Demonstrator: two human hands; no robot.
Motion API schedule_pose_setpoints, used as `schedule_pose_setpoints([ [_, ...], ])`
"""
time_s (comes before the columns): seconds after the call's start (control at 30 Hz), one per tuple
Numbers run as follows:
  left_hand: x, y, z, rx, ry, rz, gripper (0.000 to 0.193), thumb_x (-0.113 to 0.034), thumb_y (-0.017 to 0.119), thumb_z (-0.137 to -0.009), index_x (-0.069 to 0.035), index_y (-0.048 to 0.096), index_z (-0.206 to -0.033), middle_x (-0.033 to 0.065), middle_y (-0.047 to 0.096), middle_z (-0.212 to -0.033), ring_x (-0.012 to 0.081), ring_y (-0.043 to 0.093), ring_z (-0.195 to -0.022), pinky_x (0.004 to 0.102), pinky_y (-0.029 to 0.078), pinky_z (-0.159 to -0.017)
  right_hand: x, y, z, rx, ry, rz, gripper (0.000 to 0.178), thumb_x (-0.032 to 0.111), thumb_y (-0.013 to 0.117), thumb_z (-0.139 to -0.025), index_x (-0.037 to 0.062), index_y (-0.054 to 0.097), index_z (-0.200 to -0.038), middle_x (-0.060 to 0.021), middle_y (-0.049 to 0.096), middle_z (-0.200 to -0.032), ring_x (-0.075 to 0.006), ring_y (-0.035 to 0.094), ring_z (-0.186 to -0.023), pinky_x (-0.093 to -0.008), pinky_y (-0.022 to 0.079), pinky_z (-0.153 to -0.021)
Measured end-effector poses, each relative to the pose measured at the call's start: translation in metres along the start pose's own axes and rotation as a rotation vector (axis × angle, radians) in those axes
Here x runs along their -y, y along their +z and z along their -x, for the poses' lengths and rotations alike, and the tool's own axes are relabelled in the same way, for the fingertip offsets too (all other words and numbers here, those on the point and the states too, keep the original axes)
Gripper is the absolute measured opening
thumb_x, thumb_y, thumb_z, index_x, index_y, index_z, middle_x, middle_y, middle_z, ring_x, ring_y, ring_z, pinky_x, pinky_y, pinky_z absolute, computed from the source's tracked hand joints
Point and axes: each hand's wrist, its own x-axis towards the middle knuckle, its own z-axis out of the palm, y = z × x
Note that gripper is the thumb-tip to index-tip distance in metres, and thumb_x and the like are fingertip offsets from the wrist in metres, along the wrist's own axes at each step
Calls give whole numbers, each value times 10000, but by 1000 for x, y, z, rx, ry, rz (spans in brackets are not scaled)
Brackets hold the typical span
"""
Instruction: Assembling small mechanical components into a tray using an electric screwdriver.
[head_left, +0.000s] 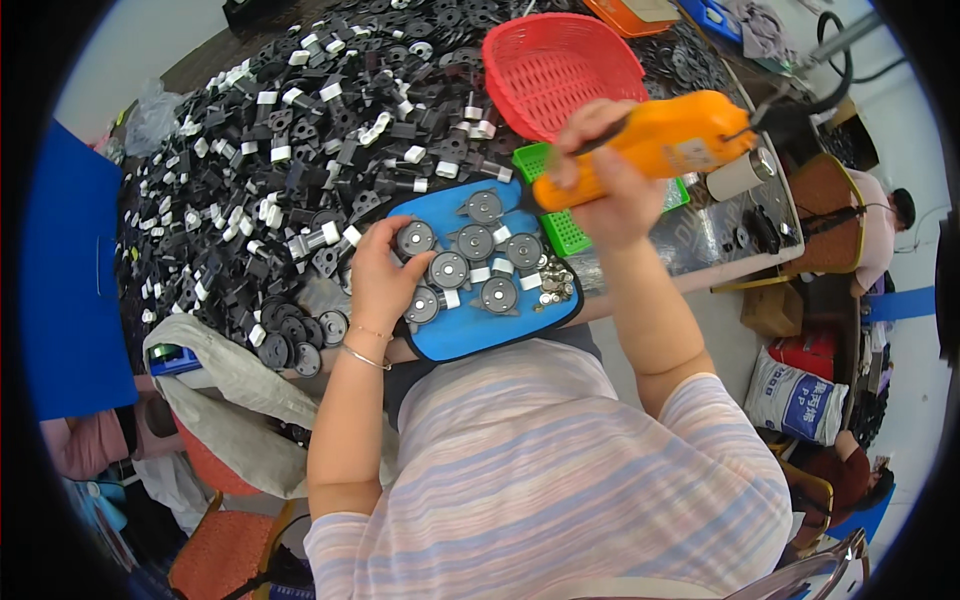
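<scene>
My right hand (618, 190) grips an orange electric screwdriver (665, 135), slightly blurred. Its tip points left and down to a black round wheel-like part (485, 206) at the far side of a blue mat (450, 342); whether it touches cannot be told. My left hand (385, 275) is at the mat's left edge, thumb and fingers curled around another black round part (415, 237). Several similar parts with white pieces, such as this one (499, 294), lie between and beside them. Small metal screws or pins (551, 284) are heaped at the mat's right side.
A big pile of black and white plastic parts (300, 140) covers the table to the left and back. Behind the mat stand a red basket (560, 65) and a green tray (570, 236). A white cylinder (735, 175) lies at right. Other people sit nearby.
</scene>
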Motion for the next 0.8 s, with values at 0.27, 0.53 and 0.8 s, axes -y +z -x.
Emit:
schedule_pose_setpoints([
  [0.27,-1,-2,-2,7,26,-15,414,-83,772,-621,-37,586,-988,101,590,-861,263,562,-786,332,465,-702,-51,74,-2,112,149,-114,188,-2,600,-773,-6,491,-927,-119,529,-857,-131,547,-632,-236,459,-568],
  [0.53,-6,-5,-3,38,15,-33,407,-105,778,-613,-42,567,-956,110,567,-841,293,536,-792,358,439,-697,-66,84,-1,118,232,-70,162,-11,605,-759,-9,503,-884,-84,534,-809,-112,545,-620,-222,446,-544],
  [0.8,-7,-6,-3,21,31,-19,381,-116,779,-617,-31,553,-912,121,574,-847,337,537,-818,383,436,-714,-66,89,-4,222,276,-44,255,11,649,-745,27,531,-970,-65,564,-871,-124,558,-755,-246,466,-645],
])
